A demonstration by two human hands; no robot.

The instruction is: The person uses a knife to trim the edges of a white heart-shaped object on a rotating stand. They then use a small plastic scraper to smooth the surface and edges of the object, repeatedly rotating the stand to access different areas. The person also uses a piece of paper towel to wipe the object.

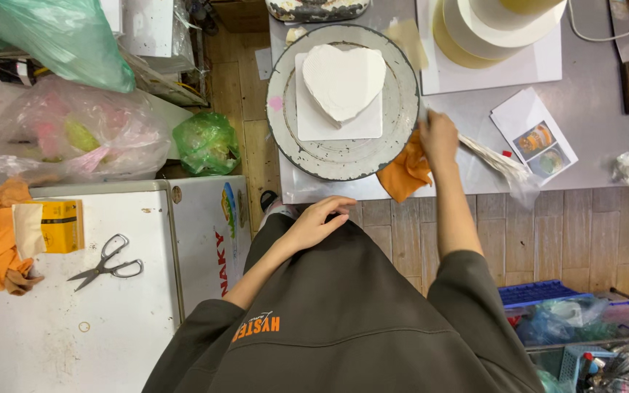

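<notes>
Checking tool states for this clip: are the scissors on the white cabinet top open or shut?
Open. The scissors lie flat on the white cabinet top, blades parted slightly into a narrow V, handle loops spread apart.

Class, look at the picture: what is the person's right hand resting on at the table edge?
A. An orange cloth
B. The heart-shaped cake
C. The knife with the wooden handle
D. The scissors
A: the right hand presses on the orange cloth beside the turntable, away from the heart-shaped cake.
</notes>
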